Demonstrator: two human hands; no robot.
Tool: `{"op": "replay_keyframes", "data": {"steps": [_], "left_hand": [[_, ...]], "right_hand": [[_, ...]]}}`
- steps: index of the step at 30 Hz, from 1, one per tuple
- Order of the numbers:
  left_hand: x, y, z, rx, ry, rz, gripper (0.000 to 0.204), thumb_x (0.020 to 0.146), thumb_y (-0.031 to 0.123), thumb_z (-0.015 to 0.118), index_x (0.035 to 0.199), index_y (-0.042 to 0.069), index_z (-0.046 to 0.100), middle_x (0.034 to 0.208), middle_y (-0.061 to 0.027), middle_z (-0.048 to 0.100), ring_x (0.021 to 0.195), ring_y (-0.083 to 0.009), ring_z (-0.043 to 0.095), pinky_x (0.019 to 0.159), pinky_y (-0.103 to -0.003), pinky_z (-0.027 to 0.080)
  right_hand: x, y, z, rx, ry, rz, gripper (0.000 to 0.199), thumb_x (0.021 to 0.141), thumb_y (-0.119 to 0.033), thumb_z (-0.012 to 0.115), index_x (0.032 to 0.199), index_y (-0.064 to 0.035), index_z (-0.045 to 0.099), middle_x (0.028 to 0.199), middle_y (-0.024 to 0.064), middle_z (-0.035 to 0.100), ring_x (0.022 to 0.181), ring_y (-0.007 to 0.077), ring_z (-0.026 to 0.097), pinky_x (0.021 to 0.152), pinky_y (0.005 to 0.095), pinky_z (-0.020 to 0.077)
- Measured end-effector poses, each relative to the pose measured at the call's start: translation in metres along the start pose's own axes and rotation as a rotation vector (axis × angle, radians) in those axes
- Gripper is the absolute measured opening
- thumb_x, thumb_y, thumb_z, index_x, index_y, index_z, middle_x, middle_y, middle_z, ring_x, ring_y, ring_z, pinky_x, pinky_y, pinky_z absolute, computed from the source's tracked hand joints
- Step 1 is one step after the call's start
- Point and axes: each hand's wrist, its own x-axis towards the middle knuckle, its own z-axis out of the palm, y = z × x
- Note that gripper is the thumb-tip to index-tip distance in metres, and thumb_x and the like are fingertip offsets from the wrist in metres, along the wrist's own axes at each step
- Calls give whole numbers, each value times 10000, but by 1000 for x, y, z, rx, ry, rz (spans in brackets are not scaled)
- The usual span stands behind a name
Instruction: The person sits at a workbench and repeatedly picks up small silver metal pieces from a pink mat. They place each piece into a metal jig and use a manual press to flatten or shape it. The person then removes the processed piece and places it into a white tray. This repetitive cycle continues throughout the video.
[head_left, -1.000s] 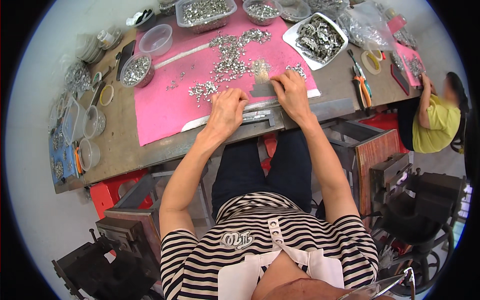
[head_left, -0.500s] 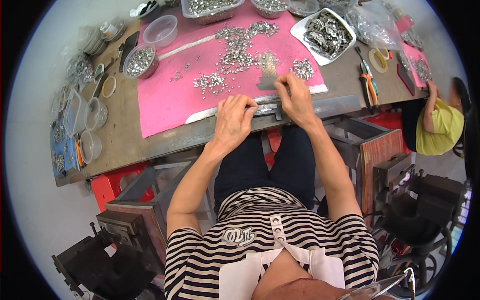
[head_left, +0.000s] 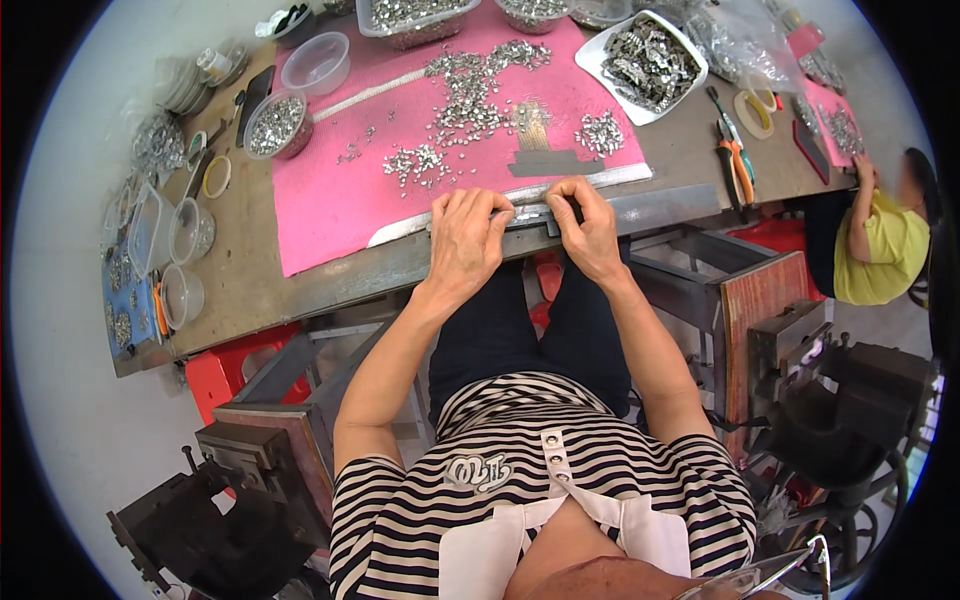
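At the table's near edge, a narrow silver metal strip (head_left: 527, 215) runs between my hands. My left hand (head_left: 464, 238) is closed over its left end, with thumb and forefinger pinched on it. My right hand (head_left: 588, 228) is at the strip's right end, thumb and forefinger pinched together; whatever they hold is too small to make out. Just beyond the hands lies a pink ribbed mat (head_left: 340, 215). Small shiny metal pieces (head_left: 475, 115) are heaped and scattered on it. A grey flat strip (head_left: 555, 163) rests on the mat beyond my right hand.
A white tray (head_left: 590, 58) of metal links stands back right, near orange-handled pliers (head_left: 735, 170). On the left are a tub of metal pieces (head_left: 278, 125), a clear bowl (head_left: 316, 64) and a tape roll (head_left: 217, 175). Another person (head_left: 880, 240) sits at far right.
My right hand has come nearer and down, from beside the grey strip to the metal strip's right end. My left hand stays almost in place.
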Motion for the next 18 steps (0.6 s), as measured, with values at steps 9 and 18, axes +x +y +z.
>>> {"op": "replay_keyframes", "data": {"steps": [9, 18], "left_hand": [[-9, 3, 3, 67, 119, 102, 129, 872, 104, 742, 978, 71, 677, 935, -65, 686, 881, -265, 613, 869, -410, 426], [-21, 7, 9, 54, 146, 17, 405, 866, 104, 761, 1245, 45, 630, 1075, -119, 681, 1023, -312, 617, 965, -437, 411]], "right_hand": [[-2, -1, 1, -7, -25, -73, 67, 927, -7, 673, 946, 6, 610, 899, 117, 648, 834, 277, 633, 782, 367, 502], [-4, -4, 10, -23, -55, -163, 96, 896, 7, 690, 953, -4, 613, 928, 118, 661, 889, 307, 627, 828, 395, 488]]}}
